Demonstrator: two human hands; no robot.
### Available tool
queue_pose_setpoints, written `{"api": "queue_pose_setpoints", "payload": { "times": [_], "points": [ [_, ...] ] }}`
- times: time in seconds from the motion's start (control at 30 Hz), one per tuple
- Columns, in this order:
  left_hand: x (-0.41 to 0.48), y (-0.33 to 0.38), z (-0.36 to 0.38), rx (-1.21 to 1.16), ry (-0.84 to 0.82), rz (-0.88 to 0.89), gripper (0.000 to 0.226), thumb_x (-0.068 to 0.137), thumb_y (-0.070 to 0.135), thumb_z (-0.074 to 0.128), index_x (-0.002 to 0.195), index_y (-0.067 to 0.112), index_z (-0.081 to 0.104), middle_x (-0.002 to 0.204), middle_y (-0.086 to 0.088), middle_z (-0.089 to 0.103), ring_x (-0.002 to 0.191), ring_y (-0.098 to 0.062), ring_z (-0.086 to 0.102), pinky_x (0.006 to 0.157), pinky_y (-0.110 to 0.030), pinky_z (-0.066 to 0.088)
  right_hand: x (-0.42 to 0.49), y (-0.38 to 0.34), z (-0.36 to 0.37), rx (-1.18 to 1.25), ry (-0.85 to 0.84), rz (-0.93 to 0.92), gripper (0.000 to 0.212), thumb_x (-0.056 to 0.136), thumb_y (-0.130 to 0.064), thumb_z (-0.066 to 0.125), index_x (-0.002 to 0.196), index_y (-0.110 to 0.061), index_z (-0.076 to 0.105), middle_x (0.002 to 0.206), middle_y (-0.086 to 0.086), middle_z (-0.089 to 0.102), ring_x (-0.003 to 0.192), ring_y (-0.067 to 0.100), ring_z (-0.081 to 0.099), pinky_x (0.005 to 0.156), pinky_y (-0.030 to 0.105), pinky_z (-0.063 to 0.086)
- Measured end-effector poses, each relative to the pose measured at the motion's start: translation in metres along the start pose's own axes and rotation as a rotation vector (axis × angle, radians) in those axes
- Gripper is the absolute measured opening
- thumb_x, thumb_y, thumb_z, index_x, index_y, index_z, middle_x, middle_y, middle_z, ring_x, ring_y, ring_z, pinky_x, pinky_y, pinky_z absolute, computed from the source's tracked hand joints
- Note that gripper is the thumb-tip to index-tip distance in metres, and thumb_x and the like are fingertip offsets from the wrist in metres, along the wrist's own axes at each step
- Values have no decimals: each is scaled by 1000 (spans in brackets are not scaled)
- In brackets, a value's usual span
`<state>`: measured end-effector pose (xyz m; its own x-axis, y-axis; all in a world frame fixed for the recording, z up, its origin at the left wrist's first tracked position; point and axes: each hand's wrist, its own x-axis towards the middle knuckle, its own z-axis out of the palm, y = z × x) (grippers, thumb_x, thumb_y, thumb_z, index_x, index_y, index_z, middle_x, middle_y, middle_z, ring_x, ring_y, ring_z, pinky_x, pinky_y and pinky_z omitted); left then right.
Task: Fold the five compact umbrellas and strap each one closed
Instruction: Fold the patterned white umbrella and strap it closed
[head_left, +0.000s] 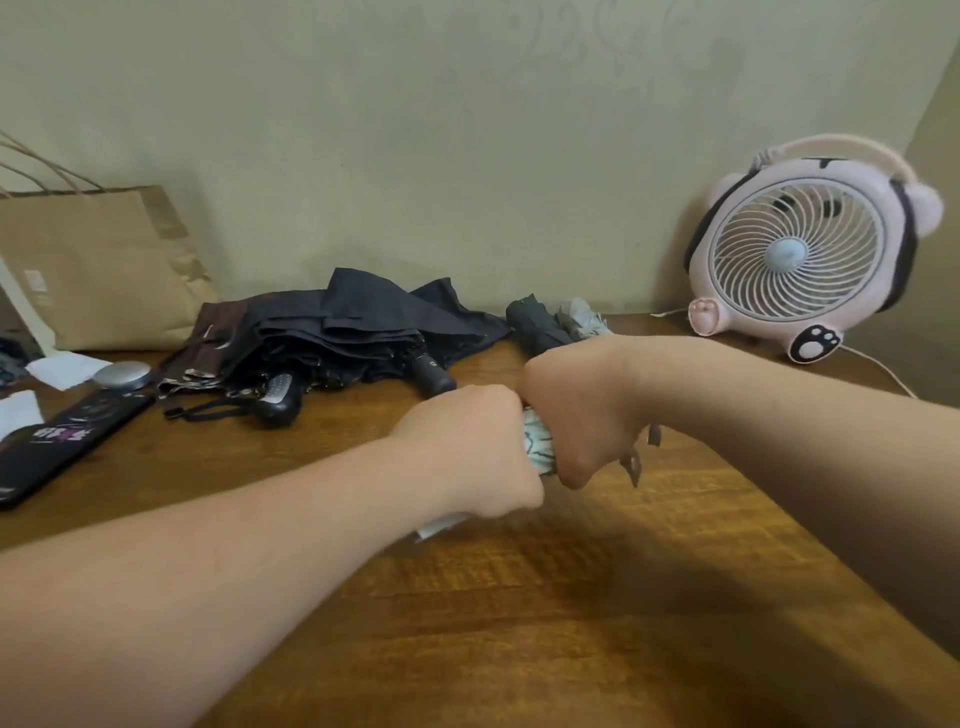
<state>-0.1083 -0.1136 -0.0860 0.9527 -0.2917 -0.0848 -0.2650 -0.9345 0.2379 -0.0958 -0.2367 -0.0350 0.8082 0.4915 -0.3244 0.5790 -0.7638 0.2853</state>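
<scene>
Both hands are curled tight round a pale mint, patterned fabric compact umbrella (537, 441) over the brown wooden table (571, 623). The left hand (467, 447) grips its near end and the right hand (576, 415) its far end, with the fists almost touching. A small grey tab (634, 462) hangs just right of the grip. Beyond the grip to the left lie loose black umbrellas (337, 332) and a brown umbrella (208, 332). Straight beyond it, a folded dark green umbrella (535, 322) lies beside a pale grey umbrella (579, 314).

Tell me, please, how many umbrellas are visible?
5: mint umbrella in the left hand and right hand; brown umbrella and black umbrella heaped left of them; dark green umbrella and pale grey umbrella beyond the right hand. The heap may hide another.
</scene>
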Motion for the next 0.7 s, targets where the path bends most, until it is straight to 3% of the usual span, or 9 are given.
{"api": "queue_pose_setpoints", "payload": {
  "times": [0.1,0.17,0.23,0.3,0.37,0.43,0.5,0.57,0.7],
  "points": [
    [6,-8,8,-101,33,7,15,75,30,68,80,22,57,73,1,64,64,-19,63,52,-30,46,5,5,7,-13,113,38,23,75,-37,75,91,-28,61,79,-7,64,70,12,62,60,30,56],
    [12,-20,9,-221,-13,8,13,71,30,64,78,21,57,71,0,65,62,-20,64,52,-31,47,1,12,15,32,290,18,43,74,-42,75,112,-30,58,103,-7,60,97,15,58,81,36,55],
    [11,-28,12,-248,39,22,13,72,33,61,82,27,55,75,3,66,67,-19,65,56,-33,52,-12,18,25,226,540,-88,57,75,-46,75,126,-31,55,120,-8,55,115,17,51,97,36,48],
    [6,-35,18,-268,161,-12,20,75,34,65,91,34,52,81,8,66,72,-15,65,62,-35,57,-27,21,38,473,880,-144,41,81,-38,75,118,-24,63,116,-7,63,111,14,57,96,33,48],
    [0,-38,22,-269,272,-46,32,76,32,68,98,39,46,82,11,65,71,-13,65,64,-37,59,-35,23,49,721,1117,10,13,86,-29,74,96,-22,70,95,-11,70,91,7,65,81,31,53],
    [-5,-36,23,-223,342,-41,41,76,31,66,105,40,39,79,10,63,68,-15,63,61,-38,58,-30,25,53,898,1067,217,12,85,-35,72,81,-23,71,78,-9,71,77,6,66,71,32,54],
    [-6,-32,24,-135,382,-43,55,78,32,66,119,43,31,80,11,61,67,-16,62,58,-37,56,-19,28,56,970,872,318,36,84,-51,70,75,-15,71,72,1,71,71,16,68,69,41,57],
    [-5,-31,26,-64,421,-67,69,81,34,67,133,42,22,84,11,60,69,-15,61,58,-35,55,-12,24,56,1092,798,353,58,82,-66,67,77,-8,70,72,9,73,70,27,70,72,49,60],
    [1,-33,25,-32,453,-104,80,86,36,66,145,38,13,91,11,60,71,-12,59,53,-31,48,-6,17,61,1220,1040,493,72,70,-79,69,78,-9,57,72,14,71,67,31,70,64,56,60]
  ]
}}
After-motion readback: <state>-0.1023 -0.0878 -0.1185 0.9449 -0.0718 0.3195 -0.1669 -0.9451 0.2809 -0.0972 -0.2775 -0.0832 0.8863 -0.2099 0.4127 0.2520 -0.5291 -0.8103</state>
